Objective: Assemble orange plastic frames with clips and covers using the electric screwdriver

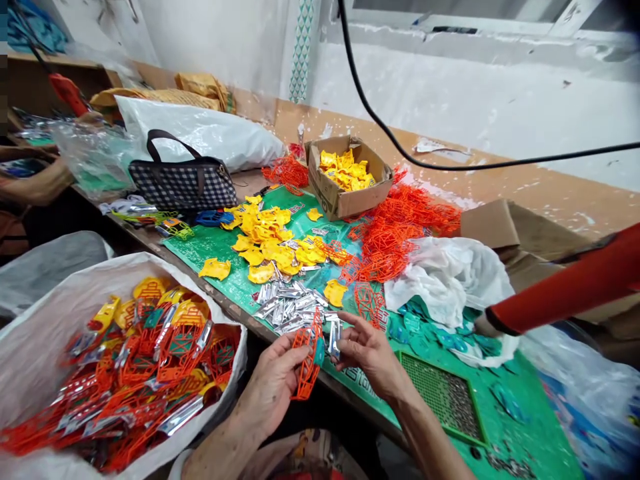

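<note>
My left hand (pixel 273 377) is closed on an orange openwork plastic frame (pixel 306 373), held upright over the table's front edge. A small teal piece (pixel 319 352) sits against the frame's right side. Just to the right, my right hand (pixel 367 350) pinches a shiny silver plastic part (pixel 335 337), its index finger stretched out. Behind both hands lies a heap of similar silver parts (pixel 287 303). Farther back are loose yellow molded pieces (pixel 270 233), and a tangle of orange frames (pixel 390 230) spreads to their right.
At left stands a white sack (pixel 235 373) of assembled orange, yellow and silver pieces. A green tray (pixel 435 380) of small metal bits lies at right, below a red-sleeved tool arm (pixel 565 287). A cardboard box (pixel 350 200) holds yellow pieces. Another person's arm (pixel 40 183) shows far left.
</note>
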Available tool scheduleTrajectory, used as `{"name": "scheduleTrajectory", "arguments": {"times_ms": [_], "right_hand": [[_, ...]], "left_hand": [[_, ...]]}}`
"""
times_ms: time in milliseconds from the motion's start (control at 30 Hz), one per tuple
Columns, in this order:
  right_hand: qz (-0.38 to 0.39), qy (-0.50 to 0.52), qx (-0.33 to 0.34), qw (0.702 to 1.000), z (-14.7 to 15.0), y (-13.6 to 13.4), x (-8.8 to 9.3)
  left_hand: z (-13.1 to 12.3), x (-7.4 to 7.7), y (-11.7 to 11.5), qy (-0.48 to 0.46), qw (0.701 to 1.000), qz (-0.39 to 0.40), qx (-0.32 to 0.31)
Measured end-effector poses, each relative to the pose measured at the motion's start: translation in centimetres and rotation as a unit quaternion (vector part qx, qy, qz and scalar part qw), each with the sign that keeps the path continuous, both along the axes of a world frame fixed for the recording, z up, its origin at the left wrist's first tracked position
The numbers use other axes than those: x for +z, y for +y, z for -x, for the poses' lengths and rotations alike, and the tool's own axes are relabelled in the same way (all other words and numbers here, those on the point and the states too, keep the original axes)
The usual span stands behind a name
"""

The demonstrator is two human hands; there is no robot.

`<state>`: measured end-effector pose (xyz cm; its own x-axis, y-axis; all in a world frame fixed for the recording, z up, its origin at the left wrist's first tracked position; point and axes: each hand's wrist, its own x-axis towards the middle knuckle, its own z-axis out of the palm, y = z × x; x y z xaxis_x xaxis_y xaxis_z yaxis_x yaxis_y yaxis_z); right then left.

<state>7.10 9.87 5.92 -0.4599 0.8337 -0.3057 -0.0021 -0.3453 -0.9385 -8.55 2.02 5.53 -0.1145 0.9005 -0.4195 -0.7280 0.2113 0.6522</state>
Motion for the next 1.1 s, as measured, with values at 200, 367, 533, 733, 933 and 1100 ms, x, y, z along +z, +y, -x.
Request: {"name": "scheduleTrajectory", "arguments": {"times_ms": [200,367,533,733,933,1100], "right_hand": [[0.016,0.036,-0.021,0.999,-0.2,-0.6,0.5],[-0.031,0.016,-0.03,0.999,-1.2,-1.4,1.5],[-0.02,0.045,-0.009,0.999,-2.2,-2.3,2.2],[0.013,0.096,-0.048,0.994,-2.9,-3.1,1.4],[-0.011,0.101,-0.093,0.991,-3.6,-3.8,0.1],[-0.037,0.112,-0.108,0.987,-4.2,-4.4,-0.7]], "left_hand": [[-0.5,0.4,0.2,0.021,1.0,-0.019,-0.006],[-1.3,0.6,0.2,0.065,0.996,-0.043,-0.037],[-2.9,0.8,0.2,0.068,0.992,-0.051,-0.088],[-3.9,0.6,-0.1,0.107,0.986,-0.067,-0.11],[-3.8,0.8,-0.4,0.201,0.959,-0.102,-0.171],[-3.9,1.4,-0.5,0.319,0.914,-0.164,-0.189]]}}
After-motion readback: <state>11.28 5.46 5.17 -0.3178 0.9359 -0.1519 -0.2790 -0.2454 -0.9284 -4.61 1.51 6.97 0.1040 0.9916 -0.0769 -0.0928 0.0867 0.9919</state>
